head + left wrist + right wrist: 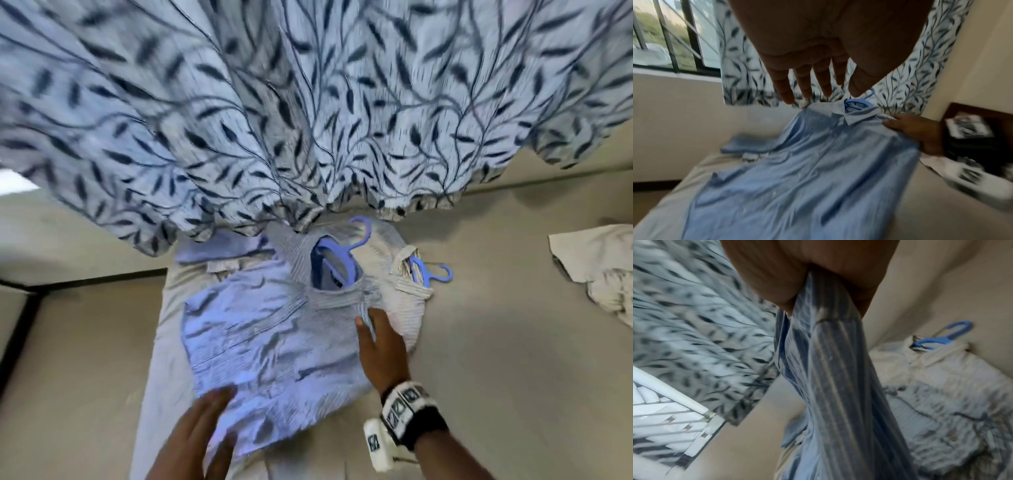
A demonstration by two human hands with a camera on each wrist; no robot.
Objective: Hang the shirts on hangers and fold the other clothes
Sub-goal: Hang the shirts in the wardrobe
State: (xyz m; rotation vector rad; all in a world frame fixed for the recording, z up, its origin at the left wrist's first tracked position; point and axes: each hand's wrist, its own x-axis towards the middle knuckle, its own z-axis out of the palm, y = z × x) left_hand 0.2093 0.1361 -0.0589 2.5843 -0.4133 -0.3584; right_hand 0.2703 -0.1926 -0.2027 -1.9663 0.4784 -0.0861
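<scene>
Head view is showing the blue striped shirt (274, 329) lying spread on the bed (496, 342), directly under and between both hands, with a blue hanger (337, 255) sitting inside its collar just beyond the right hand's fingertips. The right hand (382, 346) is lying on the shirt's shoulder beside the collar, and the right wrist view is showing striped fabric bunched in its grasp, so it is gripping the cloth there. The left hand (202, 428) is hovering near the hem with fingers straight and spread, holding nothing; whether it is touching the fabric I cannot tell. To the far side of the right hand, a white shirt (394, 274) is lying partly beneath the blue one, a second hanger (430, 272) poking from it. Further out on that side a crumpled white cloth (603, 267) is waiting. Risk lies mainly in the one-sided grip: lifting by that single shoulder could tip the hanger so it slides out of the neck opening. The blue shirt overlapping the white one could also drag it, or snag the two hooks together. A leaf-patterned curtain (308, 102) is hanging close beyond the fingertips, and a raised hook could catch it.
</scene>
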